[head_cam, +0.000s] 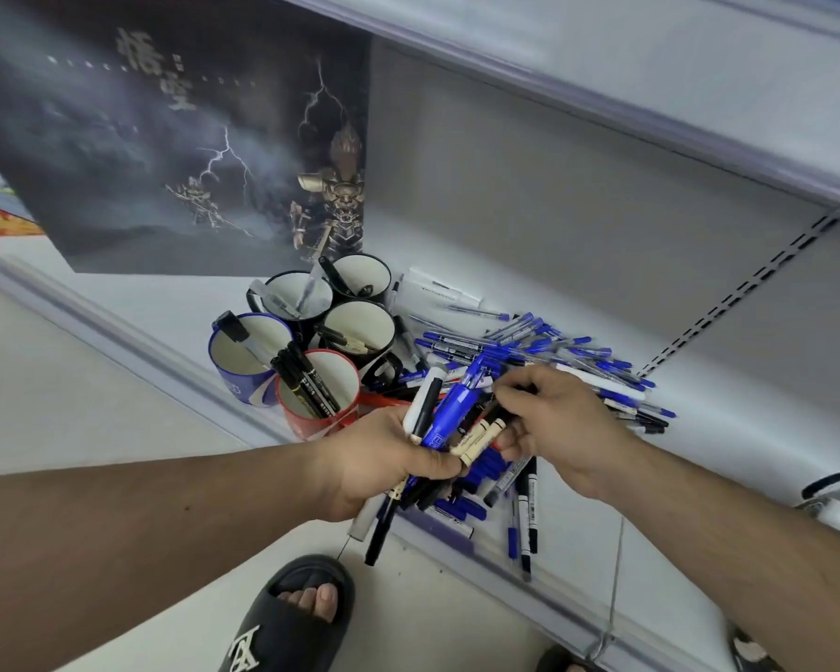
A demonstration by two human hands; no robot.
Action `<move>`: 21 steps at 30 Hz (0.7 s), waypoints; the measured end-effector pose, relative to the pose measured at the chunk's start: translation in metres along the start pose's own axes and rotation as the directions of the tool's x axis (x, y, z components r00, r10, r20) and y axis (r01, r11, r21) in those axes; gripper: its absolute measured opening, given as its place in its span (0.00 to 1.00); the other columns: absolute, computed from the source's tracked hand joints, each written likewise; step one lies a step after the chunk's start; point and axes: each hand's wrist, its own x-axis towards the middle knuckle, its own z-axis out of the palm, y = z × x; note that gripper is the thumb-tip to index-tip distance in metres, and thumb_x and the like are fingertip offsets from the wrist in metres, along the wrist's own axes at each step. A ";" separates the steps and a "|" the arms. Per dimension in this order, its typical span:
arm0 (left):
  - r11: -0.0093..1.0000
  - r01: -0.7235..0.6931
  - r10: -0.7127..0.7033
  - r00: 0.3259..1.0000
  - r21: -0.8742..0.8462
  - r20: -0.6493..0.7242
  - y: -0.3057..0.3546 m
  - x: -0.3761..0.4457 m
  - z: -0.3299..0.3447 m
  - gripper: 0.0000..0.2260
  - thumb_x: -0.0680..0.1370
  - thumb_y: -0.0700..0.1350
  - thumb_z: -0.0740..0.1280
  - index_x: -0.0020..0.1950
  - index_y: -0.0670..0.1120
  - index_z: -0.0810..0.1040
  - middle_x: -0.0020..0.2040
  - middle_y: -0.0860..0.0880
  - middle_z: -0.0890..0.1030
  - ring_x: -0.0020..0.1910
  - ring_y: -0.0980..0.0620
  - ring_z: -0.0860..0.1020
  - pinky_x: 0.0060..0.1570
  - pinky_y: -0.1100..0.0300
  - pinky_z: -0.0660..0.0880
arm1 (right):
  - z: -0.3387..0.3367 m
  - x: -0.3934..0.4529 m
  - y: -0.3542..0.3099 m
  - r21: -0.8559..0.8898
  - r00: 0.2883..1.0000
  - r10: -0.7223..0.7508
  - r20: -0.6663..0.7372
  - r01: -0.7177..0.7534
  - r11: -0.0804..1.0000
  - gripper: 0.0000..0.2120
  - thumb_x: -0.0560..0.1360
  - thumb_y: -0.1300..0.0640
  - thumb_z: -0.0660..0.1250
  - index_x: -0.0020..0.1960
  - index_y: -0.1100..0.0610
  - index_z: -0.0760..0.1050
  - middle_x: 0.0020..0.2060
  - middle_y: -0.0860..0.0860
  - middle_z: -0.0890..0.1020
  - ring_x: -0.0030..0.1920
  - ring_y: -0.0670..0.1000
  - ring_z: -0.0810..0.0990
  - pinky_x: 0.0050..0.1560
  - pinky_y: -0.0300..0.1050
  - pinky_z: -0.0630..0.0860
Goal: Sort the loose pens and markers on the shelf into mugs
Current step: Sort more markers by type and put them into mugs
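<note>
**Sorting barely begun, most pens still loose**

Pens and markers point(529, 351) lie in a wide heap on the shelf point(578, 468), mostly blue-capped ones, fanned out from just right of the mugs to the front lip, where a few black markers point(527, 516) hang near the edge. The left hand point(384, 458) grips a mixed bundle point(449, 414): a fat blue marker, a white-and-black one, cream-barrelled ones and several dark pens, their ends sticking out below the fist. The right hand point(549, 419) reaches into the top of that bundle, fingers curled and pinching one of its pens; which one is hard to tell, since the fingers cover it.

Five mugs stand clustered at the left of the heap. The red mug point(318, 409) holds a few black markers, the blue mug point(243, 361) one or two dark pens, and the three black mugs point(360, 332) behind hold only a pen or so each. By that count a small share is sorted and the bulk remains.

Grey metal shelving forms the surface, with another shelf overhead and a slotted upright point(748, 293) on the back panel. A dark box point(190, 138) printed with armoured figures and lightning stands behind the mugs. Below are a pale tiled floor and a black sandal point(287, 618).
</note>
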 end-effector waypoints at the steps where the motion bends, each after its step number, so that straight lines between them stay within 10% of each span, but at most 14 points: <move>1: 0.999 0.005 -0.005 1.000 -0.034 -0.026 -0.001 -0.001 -0.006 0.09 0.74 0.29 0.69 0.44 0.43 0.80 0.35 0.48 0.82 0.33 0.54 0.80 0.32 0.64 0.76 | 0.000 0.001 -0.001 0.021 1.000 0.001 -0.010 -0.001 1.000 0.03 0.80 0.61 0.65 0.53 0.60 0.75 0.37 0.60 0.81 0.28 0.51 0.78 0.31 0.45 0.78; 8: 0.935 -0.019 -0.086 0.957 -0.355 -0.279 -0.008 -0.011 -0.055 0.04 0.78 0.37 0.68 0.50 0.45 0.76 0.36 0.47 0.78 0.30 0.52 0.74 0.27 0.62 0.70 | 0.003 0.004 -0.038 0.058 0.919 -0.260 -0.296 0.289 0.956 0.04 0.81 0.61 0.64 0.49 0.56 0.76 0.40 0.56 0.82 0.30 0.50 0.80 0.35 0.42 0.81; 21: 0.913 -0.130 -0.080 0.872 -0.385 -0.484 -0.029 -0.022 -0.078 0.05 0.77 0.33 0.67 0.48 0.42 0.75 0.32 0.45 0.74 0.27 0.51 0.72 0.28 0.59 0.70 | 0.077 0.038 -0.083 -0.077 0.890 -0.398 -0.224 0.390 0.917 0.07 0.81 0.61 0.63 0.48 0.51 0.76 0.43 0.51 0.81 0.37 0.46 0.82 0.48 0.46 0.83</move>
